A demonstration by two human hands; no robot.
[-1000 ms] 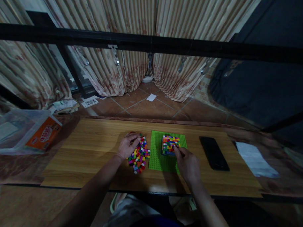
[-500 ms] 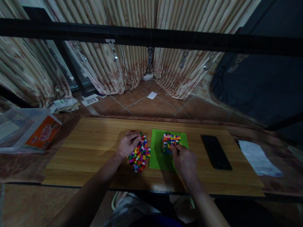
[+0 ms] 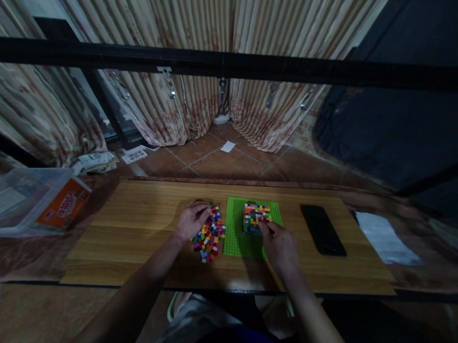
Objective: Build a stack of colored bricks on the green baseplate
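A loose pile of small, many-coloured building bricks (image 3: 211, 236) lies on the wooden table. At its upper left edge rests my left hand (image 3: 193, 219), fingers curled and closed near the bricks; what they hold, if anything, is hidden. A green studded baseplate (image 3: 234, 241) lies to the right of the pile. On it stands a compact block of bricks in mixed colours (image 3: 252, 215). My right hand (image 3: 281, 243) reaches over the baseplate from the right, thumb and finger pinched on a small brick at the block's front right. Its fingers partly cover that corner.
A black phone (image 3: 322, 230) lies on the table (image 3: 137, 228) right of the baseplate, with a white sheet (image 3: 386, 239) beyond it. A clear plastic box (image 3: 29, 184) with an orange label stands at the left. A dark bar (image 3: 232, 65) crosses in front of the curtains (image 3: 186, 105).
The view has shifted slightly, so everything sits a little lower and further left. My right hand remains at the block with its fingers pinched, and my left hand stays by the pile.
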